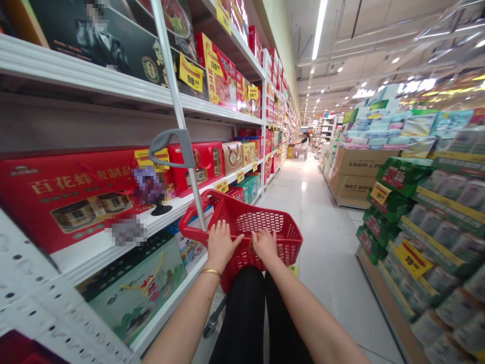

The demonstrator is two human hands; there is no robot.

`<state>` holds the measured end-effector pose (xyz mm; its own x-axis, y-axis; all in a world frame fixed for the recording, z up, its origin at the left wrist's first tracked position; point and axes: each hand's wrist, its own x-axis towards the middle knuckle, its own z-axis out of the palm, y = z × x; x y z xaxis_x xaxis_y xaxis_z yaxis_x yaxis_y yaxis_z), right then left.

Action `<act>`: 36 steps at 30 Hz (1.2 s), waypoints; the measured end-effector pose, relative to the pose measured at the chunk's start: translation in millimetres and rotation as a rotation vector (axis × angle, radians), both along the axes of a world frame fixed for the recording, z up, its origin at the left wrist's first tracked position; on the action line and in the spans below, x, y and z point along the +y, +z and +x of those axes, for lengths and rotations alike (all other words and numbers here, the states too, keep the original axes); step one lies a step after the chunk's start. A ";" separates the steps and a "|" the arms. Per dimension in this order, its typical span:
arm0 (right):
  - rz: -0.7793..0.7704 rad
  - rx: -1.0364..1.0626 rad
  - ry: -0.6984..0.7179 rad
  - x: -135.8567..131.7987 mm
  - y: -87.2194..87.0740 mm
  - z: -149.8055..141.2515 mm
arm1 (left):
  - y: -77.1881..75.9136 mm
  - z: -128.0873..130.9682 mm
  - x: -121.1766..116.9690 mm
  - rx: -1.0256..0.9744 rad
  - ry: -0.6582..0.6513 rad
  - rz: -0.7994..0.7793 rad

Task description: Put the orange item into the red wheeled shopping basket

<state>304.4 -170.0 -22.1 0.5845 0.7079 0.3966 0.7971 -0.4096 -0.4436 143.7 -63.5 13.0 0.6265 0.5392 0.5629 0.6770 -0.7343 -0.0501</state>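
A red plastic shopping basket (290, 222) with perforated sides stands right in front of my knees, its inside partly in view. My left hand (222, 246) lies palm down on its near rim, fingers stretched forward and thumb spread to the right. A gold bangle (211, 273) circles that wrist. Beside it my right hand (265, 246) is bent over the same rim, its fingers partly curled against the plastic. A metal pole (178, 101) rises from the basket's left end, with a grey loop handle (172, 147) on it.
White shelves (242, 116) with boxed goods and yellow price tags line my left side. To the right stand stacked packs (450, 192), green packs (394, 202) and wet wipe cartons (356, 177). A tiled aisle (314, 222) runs ahead. A person (303, 144) sits far off.
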 end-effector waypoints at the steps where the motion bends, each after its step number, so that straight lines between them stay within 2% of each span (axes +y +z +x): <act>1: 0.004 -0.004 0.039 8.8 2.0 -10.8 | 0.3 -0.5 0.3 0.007 -0.005 0.000; 4: 0.012 -0.017 0.148 31.8 8.0 -38.6 | 1.4 -2.3 1.0 0.022 -0.020 -0.018; 7: 0.016 -0.022 0.184 36.3 10.7 -45.5 | 2.8 -3.8 0.2 0.032 -0.027 -0.033; 10: 0.014 -0.020 0.146 18.0 7.9 -27.0 | 3.9 -4.9 -1.9 0.035 -0.027 -0.037; 15: -0.013 -0.006 -0.022 -28.5 0.1 25.8 | 3.5 -4.7 -4.1 0.045 -0.012 -0.032; 17: -0.023 -0.002 -0.066 -34.8 -0.7 33.8 | 3.0 -3.9 -4.5 0.043 -0.005 -0.037; 20: -0.028 -0.009 -0.041 -21.3 0.6 16.4 | 3.5 -3.3 -5.7 0.035 0.009 -0.040; 25: -0.015 -0.054 0.188 25.8 7.0 -46.3 | 9.0 -5.6 -8.5 0.038 -0.008 -0.052; 28: -0.013 -0.057 0.236 35.9 9.8 -55.6 | 11.1 -7.3 -8.8 0.037 -0.033 -0.073; 31: -0.020 -0.044 0.194 21.1 7.1 -33.8 | 9.1 -7.6 -7.9 0.027 -0.031 -0.071; 36: -0.054 -0.002 0.019 -24.8 -1.4 23.0 | 3.0 -6.1 -5.4 0.000 -0.034 -0.067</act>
<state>327.4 -194.7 -23.5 0.5700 0.7391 0.3590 0.8059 -0.4175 -0.4199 137.6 -68.9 15.9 0.6450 0.5538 0.5266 0.6515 -0.7586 -0.0002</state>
